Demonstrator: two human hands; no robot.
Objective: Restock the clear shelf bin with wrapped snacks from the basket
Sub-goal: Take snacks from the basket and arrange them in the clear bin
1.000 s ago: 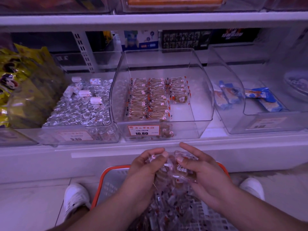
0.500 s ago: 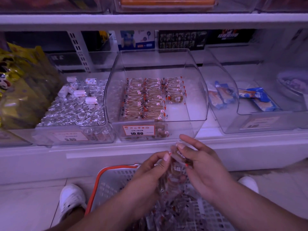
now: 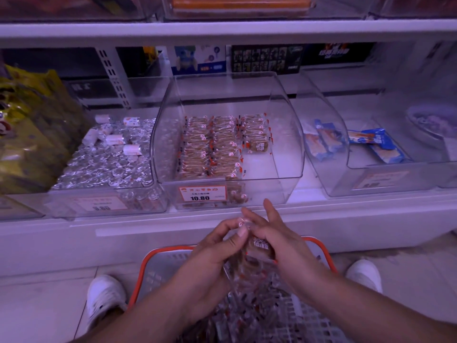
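Holding a small stack of wrapped snacks (image 3: 257,248) between both hands, left hand (image 3: 212,253) and right hand (image 3: 279,246) curled around it, right over the basket (image 3: 158,263). The clear bin (image 3: 291,154) sits straight ahead and up, its free spot front-right, so the right hand looks nearer

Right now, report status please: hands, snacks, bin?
Both hands, left and right, hold wrapped snacks over basket. Clear bin part filled. Path clear.

Bare forearms; white shoes (image 3: 106,297) on both feet.
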